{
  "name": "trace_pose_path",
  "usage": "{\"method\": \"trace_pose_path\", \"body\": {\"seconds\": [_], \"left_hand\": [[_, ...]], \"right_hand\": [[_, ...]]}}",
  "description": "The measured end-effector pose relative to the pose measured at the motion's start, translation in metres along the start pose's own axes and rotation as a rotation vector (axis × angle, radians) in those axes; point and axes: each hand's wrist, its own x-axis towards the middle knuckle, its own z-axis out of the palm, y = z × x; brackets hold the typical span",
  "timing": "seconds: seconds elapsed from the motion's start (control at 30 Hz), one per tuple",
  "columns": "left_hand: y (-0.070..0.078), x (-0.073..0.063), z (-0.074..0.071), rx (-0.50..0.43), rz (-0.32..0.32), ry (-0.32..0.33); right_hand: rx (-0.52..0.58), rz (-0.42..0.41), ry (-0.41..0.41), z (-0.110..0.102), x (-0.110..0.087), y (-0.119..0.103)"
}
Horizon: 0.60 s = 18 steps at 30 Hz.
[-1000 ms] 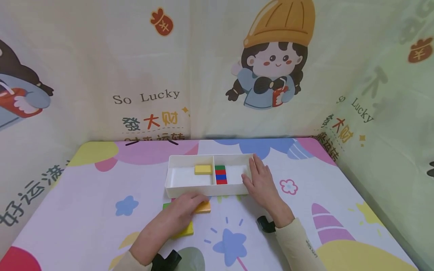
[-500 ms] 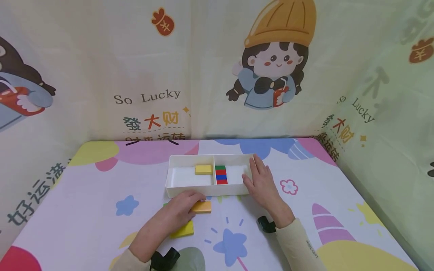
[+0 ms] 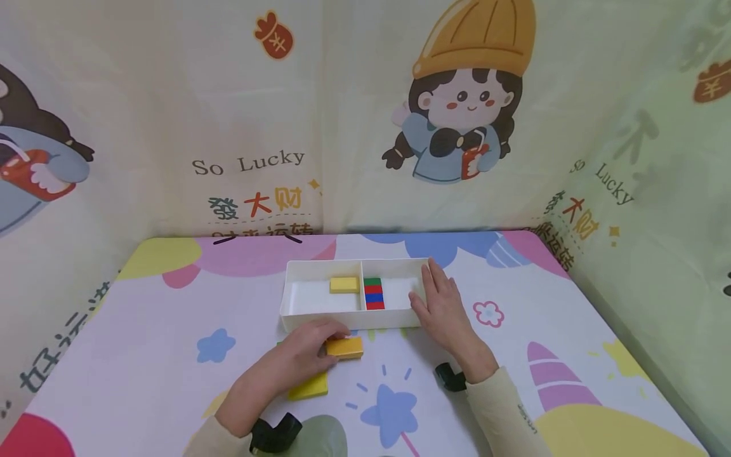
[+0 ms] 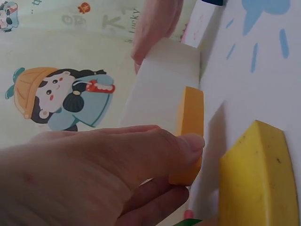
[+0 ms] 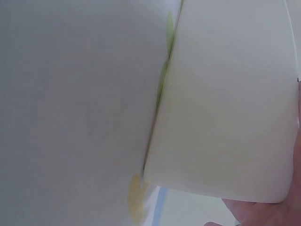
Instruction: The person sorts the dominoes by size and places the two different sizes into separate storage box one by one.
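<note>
A printed curtain (image 3: 348, 127) hangs beyond your table (image 3: 245, 304), where a white box (image 3: 371, 320) stands toward the far side. Your right hand (image 3: 445, 314) grips its right end, thumb set apart from the fingers at the rim. Your left hand (image 3: 311, 348), at the near side, partly hides a yellow block (image 3: 309, 387) and pinches an orange block (image 3: 345, 348) between thumb and fingers. A yellow piece (image 3: 344, 285) lies in the left compartment, beside the divider; a green, red and blue row (image 3: 374, 294) sits right of it.
</note>
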Motion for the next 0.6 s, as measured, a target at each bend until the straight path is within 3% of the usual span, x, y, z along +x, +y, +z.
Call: {"method": "trace_pose_path", "body": {"seconds": [0.23,0.6], "left_hand": [[0.004,-0.002,-0.010,-0.085,-0.008,0.004],[0.013,-0.002,-0.029,-0.109,-0.002,-0.014]], "right_hand": [[0.004,0.030,-0.034,0.000,0.001,-0.001],[-0.017,0.003,-0.002,-0.001,0.002,-0.002]]}}
